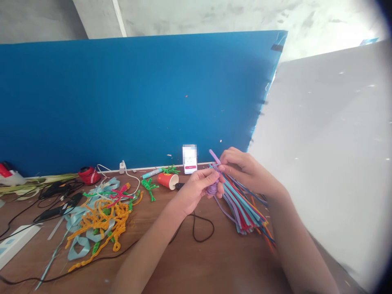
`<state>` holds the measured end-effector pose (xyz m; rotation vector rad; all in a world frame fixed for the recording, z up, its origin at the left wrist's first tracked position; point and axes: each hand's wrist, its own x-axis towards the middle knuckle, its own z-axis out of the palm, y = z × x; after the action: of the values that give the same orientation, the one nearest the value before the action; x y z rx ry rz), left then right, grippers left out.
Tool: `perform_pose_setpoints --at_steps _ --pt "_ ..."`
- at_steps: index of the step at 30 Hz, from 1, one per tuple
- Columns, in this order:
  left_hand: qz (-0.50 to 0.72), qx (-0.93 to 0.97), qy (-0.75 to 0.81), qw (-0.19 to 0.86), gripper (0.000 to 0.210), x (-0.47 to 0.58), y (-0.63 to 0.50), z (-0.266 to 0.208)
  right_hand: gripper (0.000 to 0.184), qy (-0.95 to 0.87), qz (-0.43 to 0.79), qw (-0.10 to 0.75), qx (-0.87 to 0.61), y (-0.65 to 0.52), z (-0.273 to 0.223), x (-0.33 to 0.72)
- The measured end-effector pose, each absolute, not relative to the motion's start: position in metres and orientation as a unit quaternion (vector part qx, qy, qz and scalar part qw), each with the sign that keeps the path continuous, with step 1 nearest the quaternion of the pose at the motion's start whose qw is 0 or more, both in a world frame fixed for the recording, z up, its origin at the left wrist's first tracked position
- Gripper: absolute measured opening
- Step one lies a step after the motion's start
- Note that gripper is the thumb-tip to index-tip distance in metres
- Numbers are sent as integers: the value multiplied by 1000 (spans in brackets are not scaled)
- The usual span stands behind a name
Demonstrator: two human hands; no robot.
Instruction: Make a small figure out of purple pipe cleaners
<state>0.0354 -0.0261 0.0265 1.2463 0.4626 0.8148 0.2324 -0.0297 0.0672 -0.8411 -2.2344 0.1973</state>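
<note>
Both hands meet above the table, right of the middle. My left hand is closed around a coiled purple pipe cleaner, which looks wound into a small bundle. One straight purple end sticks up past the fingers. With thumb and forefinger, my right hand pinches the purple pipe cleaner at the top of the coil. Beneath and behind the hands lies a fanned bundle of pipe cleaners in blue, red, purple and orange. The hands hide part of that bundle.
A lit phone leans against the blue partition. Left of it are a red paper cup, a marker and a green pipe-cleaner figure. Orange pipe cleaners tangle with pale blue ribbon. A black cable crosses the table.
</note>
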Motion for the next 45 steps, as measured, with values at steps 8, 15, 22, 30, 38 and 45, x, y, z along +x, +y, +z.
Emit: perform_pose_setpoints --at_steps 8,15,22,30,38,45 --pt "462 661 300 509 30 43 -27 18 30 -835 73 331 -433 -28 58 213" --pt "481 768 373 -197 24 47 -24 -2 33 -758 155 393 -496 -32 59 196" --pt "495 763 375 181 25 46 -27 9 36 -731 282 444 -435 -27 58 209" --pt "436 576 237 650 33 38 -31 30 18 -816 173 443 -328 -28 65 233" --pt "400 517 199 730 33 37 -27 28 18 -882 91 370 -277 -32 68 242" --pt "394 569 212 690 34 37 -25 26 21 -891 25 339 -300 -35 67 234"
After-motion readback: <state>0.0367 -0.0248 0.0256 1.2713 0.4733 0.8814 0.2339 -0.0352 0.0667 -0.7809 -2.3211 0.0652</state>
